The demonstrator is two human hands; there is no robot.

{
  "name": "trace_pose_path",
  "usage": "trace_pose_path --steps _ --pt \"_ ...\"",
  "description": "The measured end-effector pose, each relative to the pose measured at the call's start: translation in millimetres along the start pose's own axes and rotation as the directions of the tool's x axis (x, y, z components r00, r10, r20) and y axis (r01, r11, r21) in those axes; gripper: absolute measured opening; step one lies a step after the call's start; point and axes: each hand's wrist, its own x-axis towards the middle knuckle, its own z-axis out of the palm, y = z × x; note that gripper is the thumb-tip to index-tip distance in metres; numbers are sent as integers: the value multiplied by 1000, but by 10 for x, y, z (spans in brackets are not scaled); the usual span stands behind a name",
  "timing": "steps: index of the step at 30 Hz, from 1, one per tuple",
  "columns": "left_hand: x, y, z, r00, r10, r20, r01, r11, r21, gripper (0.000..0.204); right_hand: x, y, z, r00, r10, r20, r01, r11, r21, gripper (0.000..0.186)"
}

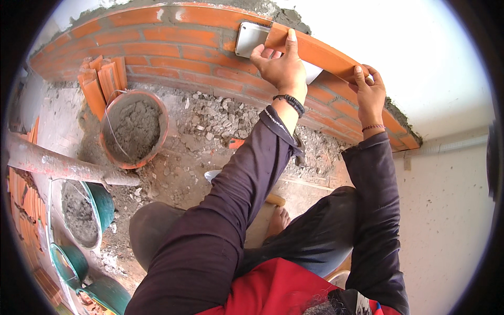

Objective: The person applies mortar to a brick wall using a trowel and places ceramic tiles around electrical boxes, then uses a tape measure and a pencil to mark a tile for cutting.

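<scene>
Both your hands steady a brick [315, 51] atop the far wall [173, 44]: left hand [281, 65] gripping its left end over a trowel [250, 38], right hand [369, 90] clasping its right end.

We look down on a low brick wall [173, 50] of orange bricks with grey mortar joints, curving across the top of the view. Below the brick wall lies a rough floor [210, 136] strewn with grey rubble and mortar crumbs. To the right of the brick wall stands a pale plastered wall [446, 210], bright in daylight. Left of the brick wall's foot we see loose bricks [102, 81] leaning together, an orange bucket [160, 113] of grey mortar just below them, and green buckets [105, 205] farther down.
</scene>
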Motion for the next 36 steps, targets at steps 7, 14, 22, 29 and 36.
trace_pose_path --steps 7,14,22,29,36 --pt "112 -98 -29 998 56 11 -56 998 31 77 13 -7 33 999 17 -46 -18 1000 -18 44" --pt "186 -146 -25 999 47 20 -47 999 -4 76 25 9 33 999 30 -36 -30 999 -14 47" --pt "224 -201 -36 992 126 -3 -126 991 35 75 -17 -18 40 999 33 -36 -32 999 13 47" --pt "192 -164 -97 995 102 -6 -102 995 7 74 -4 8 28 999 28 17 -28 1000 3 47" --pt "238 -205 -132 993 120 -2 -120 993 17 71 -4 104 25 997 69 44 -71 997 33 47"
